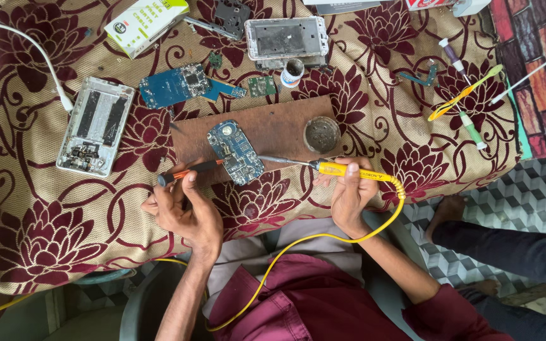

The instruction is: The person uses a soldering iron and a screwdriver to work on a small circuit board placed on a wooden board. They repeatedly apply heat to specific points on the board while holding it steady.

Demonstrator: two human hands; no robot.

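- Yellow-handled soldering iron [342, 169] is clamped in the right hand [351, 197], fingers closed round the grip; its metal tip points left and reaches the right edge of the blue circuit board [236, 151].
- We note the iron's yellow cord [323, 239] looping down from the handle across the person's maroon shirt [311, 303].
- We find the left hand [184, 211] closed on a tool with an orange and black handle [188, 172], its working end laid against the left side of the same board.
- We record the board lying tilted on a brown wooden block [273, 126], near the block's lower edge, between the two hands.
- On the block's right part sits a round shallow tin [321, 134]; we cannot tell its contents.
- We see the block resting on a tan cloth with maroon flowers [45, 215] that covers the work surface.
- Left of the block lies an opened phone body [95, 126], silver, internals exposed; a white cable [39, 53] runs just beside its upper edge.
- Above the block we note a second blue board [175, 85], small green boards [261, 86], a small white pot [292, 71] and another phone frame [287, 38].
- A white and green box [146, 22] lies at the top edge.
- To the right we observe a yellow-green toothbrush [466, 93] on the cloth, well apart from the hands.
- At the far right another person's bare foot [447, 211] rests on the patterned floor.
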